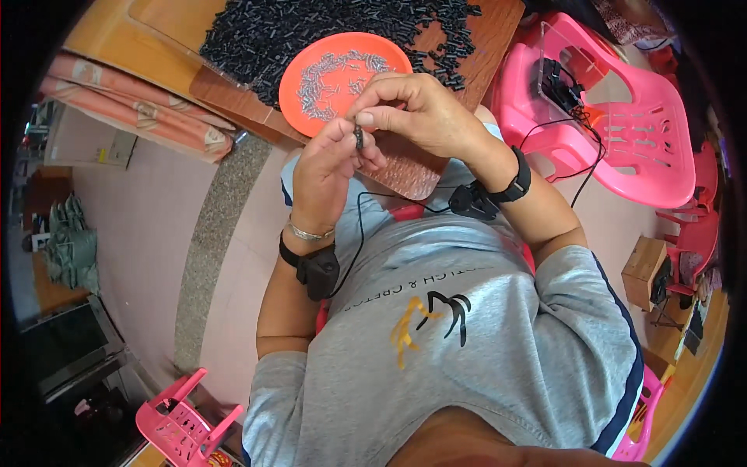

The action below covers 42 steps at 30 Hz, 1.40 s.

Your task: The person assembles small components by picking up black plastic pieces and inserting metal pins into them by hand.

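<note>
My left hand (327,159) is closed, pinching a small black cylindrical piece (359,138) upright between thumb and fingers. Above it, my right hand (432,117) has its thumb and forefinger pressed together close to the piece's top end; anything between those fingertips is too small to make out. Just beyond both hands lies a round orange-red plate (289,93), with many small silvery, pin-like pieces (313,87) spread in a loose ring on it. A large heap of short black pieces (257,39) covers the table behind the plate.
The brown wooden table (490,39) ends in front of my lap. A pink plastic chair (646,117) stands at the right, with a black cable and device on it. Curtain cloth (140,109) hangs at the left. Another pink chair (183,424) is at lower left.
</note>
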Motion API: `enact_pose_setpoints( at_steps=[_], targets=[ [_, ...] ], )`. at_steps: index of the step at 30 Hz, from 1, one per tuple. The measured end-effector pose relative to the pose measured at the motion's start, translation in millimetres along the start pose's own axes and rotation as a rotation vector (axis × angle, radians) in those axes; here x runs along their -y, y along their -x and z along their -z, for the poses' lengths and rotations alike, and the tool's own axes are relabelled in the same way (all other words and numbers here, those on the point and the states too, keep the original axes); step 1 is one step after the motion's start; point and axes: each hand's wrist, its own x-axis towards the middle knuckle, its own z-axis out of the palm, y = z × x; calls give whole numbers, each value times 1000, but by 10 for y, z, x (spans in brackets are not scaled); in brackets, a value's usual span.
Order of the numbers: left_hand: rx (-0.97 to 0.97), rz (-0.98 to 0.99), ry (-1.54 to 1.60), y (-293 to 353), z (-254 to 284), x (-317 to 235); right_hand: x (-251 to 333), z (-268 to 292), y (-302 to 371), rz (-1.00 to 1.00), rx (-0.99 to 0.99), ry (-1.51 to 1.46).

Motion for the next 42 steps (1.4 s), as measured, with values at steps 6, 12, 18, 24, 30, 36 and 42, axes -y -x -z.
enact_pose_setpoints(
  at_steps=[6,12,18,24,30,36,42],
  targets=[
    [-15,13,60,4,-56,-1,-3,12,10,65,-3,139],
    [34,-19,116,-2,-14,57,22,9,15,-17,26,42],
    [16,-38,68,4,-54,56,17,20,24,-19,27,76],
    [-17,-66,37,13,-74,49,58,-17,39,-38,19,73],
    [-87,-60,104,33,-148,-27,44,-94,50,-23,-11,-16],
    [-67,-84,274,28,-41,34,41,-232,47,206,-130,310],
    [-200,-67,243,50,-129,24,48,-221,68,179,-121,395]
  ],
)
